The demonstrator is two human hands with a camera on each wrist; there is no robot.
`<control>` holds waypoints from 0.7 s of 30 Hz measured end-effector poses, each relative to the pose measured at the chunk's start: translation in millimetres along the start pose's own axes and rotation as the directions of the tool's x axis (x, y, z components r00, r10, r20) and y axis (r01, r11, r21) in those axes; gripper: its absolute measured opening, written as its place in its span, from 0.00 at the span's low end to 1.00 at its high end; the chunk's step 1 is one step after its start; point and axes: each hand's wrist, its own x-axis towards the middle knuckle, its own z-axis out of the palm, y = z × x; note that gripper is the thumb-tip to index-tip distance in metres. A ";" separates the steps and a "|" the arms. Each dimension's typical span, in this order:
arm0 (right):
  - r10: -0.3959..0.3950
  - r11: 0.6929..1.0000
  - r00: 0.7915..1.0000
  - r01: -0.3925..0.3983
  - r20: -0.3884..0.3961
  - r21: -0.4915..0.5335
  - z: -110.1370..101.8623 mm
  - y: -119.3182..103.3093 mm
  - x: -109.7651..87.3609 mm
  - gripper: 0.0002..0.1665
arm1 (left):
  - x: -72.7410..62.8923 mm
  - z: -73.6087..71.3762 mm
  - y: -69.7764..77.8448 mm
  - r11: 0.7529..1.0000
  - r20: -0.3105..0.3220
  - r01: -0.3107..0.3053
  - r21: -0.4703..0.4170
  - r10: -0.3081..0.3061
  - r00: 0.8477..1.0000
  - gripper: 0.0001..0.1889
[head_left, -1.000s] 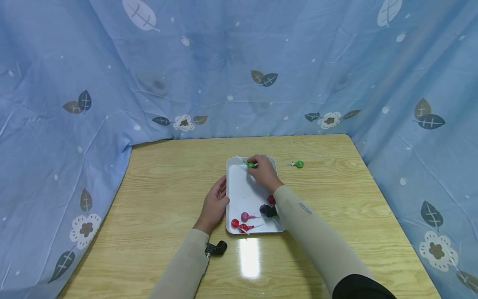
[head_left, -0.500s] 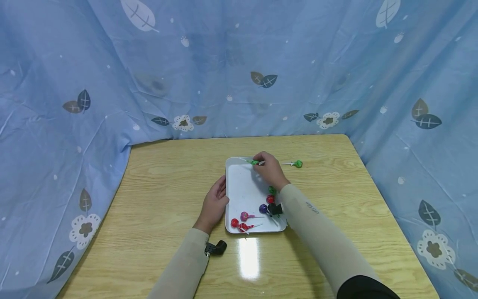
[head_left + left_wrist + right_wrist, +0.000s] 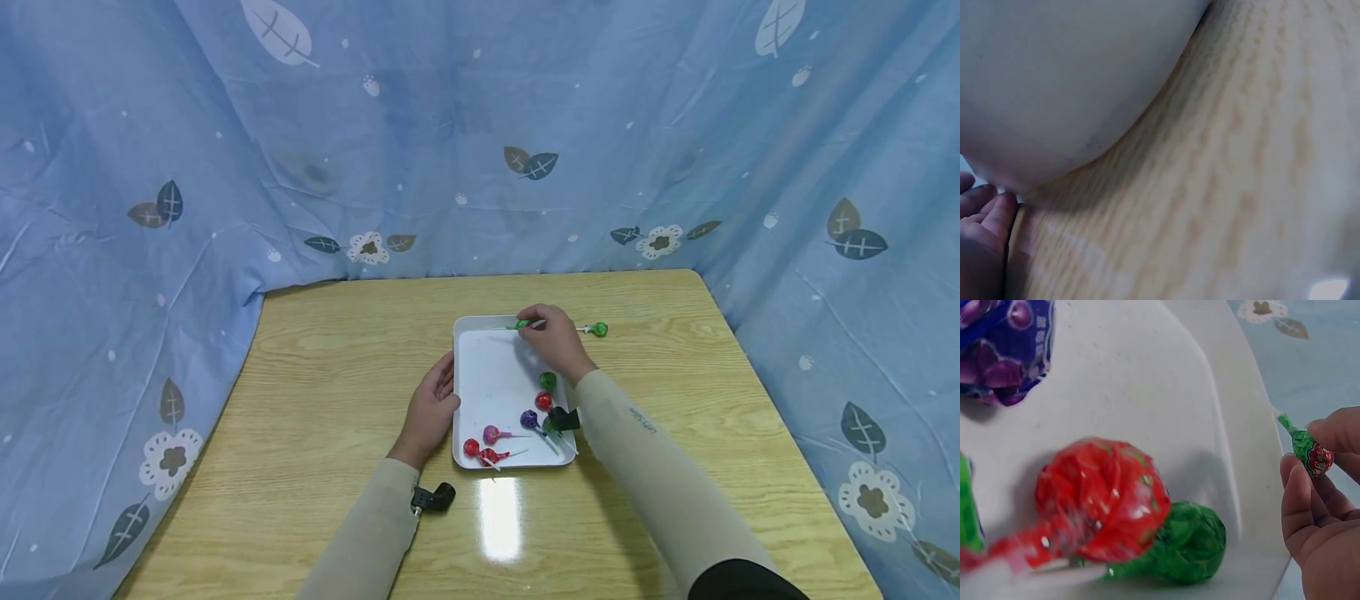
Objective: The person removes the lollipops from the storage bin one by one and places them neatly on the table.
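My right hand (image 3: 555, 340) pinches a green-wrapped lollipop (image 3: 1311, 453) by its round head, between thumb and fingers, over the far end of a white tray (image 3: 495, 375). Its stick points left in the head view, and a short white piece shows by the fingertips. At the tray's left side, my left hand (image 3: 433, 410) rests with fingers extended along the outer wall and the thumb at the rim. In the left wrist view, fingertips (image 3: 1001, 212) meet the tray's wall. Another green lollipop (image 3: 598, 329) lies on the table just right of the tray.
Inside the tray's near half lie red lollipops (image 3: 489, 456), a pink one (image 3: 492, 434), a purple one (image 3: 529, 419) and green ones (image 3: 548, 382). The right wrist camera (image 3: 564, 418) overlaps some of them. A blue leaf-print curtain (image 3: 420, 167) hangs round the wooden table (image 3: 337, 375).
My right hand has shifted right across the tray's far end with the green lollipop, whose stick now lies level. Another green lollipop by the right rim has come into sight. My left hand stays put.
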 end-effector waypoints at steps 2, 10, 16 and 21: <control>0.008 1.000 1.000 -0.008 -0.012 0.021 -3.4 -0.3 -2.6 0.16 | -0.2 0.1 0.3 1.000 0.001 0.001 0.000 -0.001 1.000 0.40; 0.042 0.994 0.998 -0.037 -0.044 0.106 -17.3 5.5 -8.2 0.20 | -0.6 -0.9 -0.7 1.000 0.007 0.000 0.008 0.000 1.000 0.40; 0.054 0.992 0.997 -0.048 -0.048 0.114 -28.3 16.0 -6.6 0.22 | 0.0 -1.0 -2.2 1.000 0.011 -0.007 0.005 0.006 1.000 0.40; 0.056 0.993 0.996 -0.049 -0.066 0.104 -37.4 21.2 -8.6 0.22 | 0.2 -0.4 -2.0 1.000 0.012 -0.010 -0.008 0.010 1.000 0.40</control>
